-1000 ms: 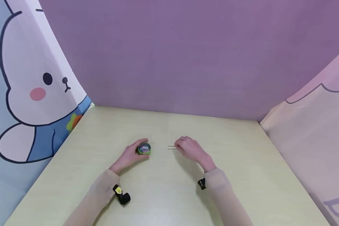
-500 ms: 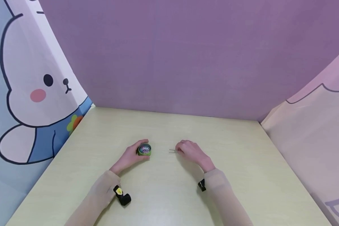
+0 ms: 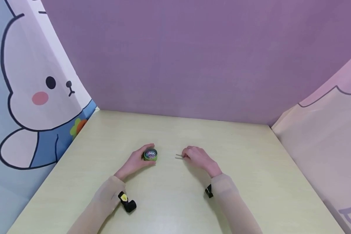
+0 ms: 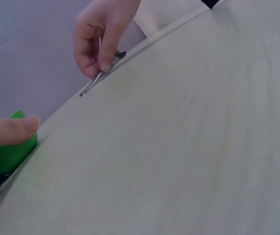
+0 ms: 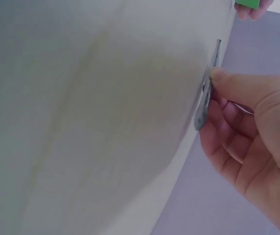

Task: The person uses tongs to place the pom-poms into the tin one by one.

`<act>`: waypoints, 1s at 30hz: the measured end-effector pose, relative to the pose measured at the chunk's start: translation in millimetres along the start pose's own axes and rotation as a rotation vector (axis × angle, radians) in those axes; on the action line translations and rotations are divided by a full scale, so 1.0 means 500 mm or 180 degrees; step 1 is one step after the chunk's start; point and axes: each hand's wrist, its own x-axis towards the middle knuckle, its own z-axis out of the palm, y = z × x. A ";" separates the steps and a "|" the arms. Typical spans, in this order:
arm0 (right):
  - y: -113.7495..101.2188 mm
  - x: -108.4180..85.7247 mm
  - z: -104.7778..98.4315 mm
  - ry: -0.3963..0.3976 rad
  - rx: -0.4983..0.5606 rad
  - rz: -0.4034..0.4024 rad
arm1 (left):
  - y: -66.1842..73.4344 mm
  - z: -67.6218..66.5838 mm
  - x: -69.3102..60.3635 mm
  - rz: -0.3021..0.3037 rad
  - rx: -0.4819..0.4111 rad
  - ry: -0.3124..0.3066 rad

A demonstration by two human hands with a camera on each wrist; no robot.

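In the head view my left hand (image 3: 135,161) grips a small round green tub (image 3: 153,159), thumb on the near side and fingers on the far side. Colourful contents show inside its dark-walled opening, too small to identify. The tub's green side (image 4: 11,157) also appears in the left wrist view, standing on the tabletop. To the right, my right hand (image 3: 199,159) pinches silver metal tweezers (image 5: 207,95) between thumb and fingers. Their two prongs point left toward the tub, slightly apart, with a gap between them and the tub. Nothing shows between the tips.
The pale wooden tabletop (image 3: 169,195) spreads under both hands. A purple backdrop (image 3: 175,65) rises behind it, with a cartoon-printed sheet (image 3: 26,107) at the left and a pale printed sheet (image 3: 324,136) at the right. A black wrist camera (image 3: 128,205) sits by the left cuff.
My right hand has come slightly nearer the body with the tweezers, mostly in the first half second. The left hand and the tub have stayed in place.
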 end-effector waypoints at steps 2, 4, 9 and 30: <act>0.001 -0.003 0.002 -0.0028 0.0000 0.0011 | 0.002 0.002 0.000 -0.0019 -0.0023 -0.0026; 0.002 -0.004 0.003 -0.0028 -0.0006 0.0012 | 0.004 0.003 0.001 -0.0023 -0.0023 -0.0041; 0.003 -0.005 0.005 0.0023 -0.0081 0.0002 | -0.001 0.006 0.004 0.0014 0.0013 -0.0029; 0.009 -0.005 -0.016 0.0141 -0.0115 -0.0058 | -0.058 -0.059 -0.014 -0.0285 -0.0151 -0.0052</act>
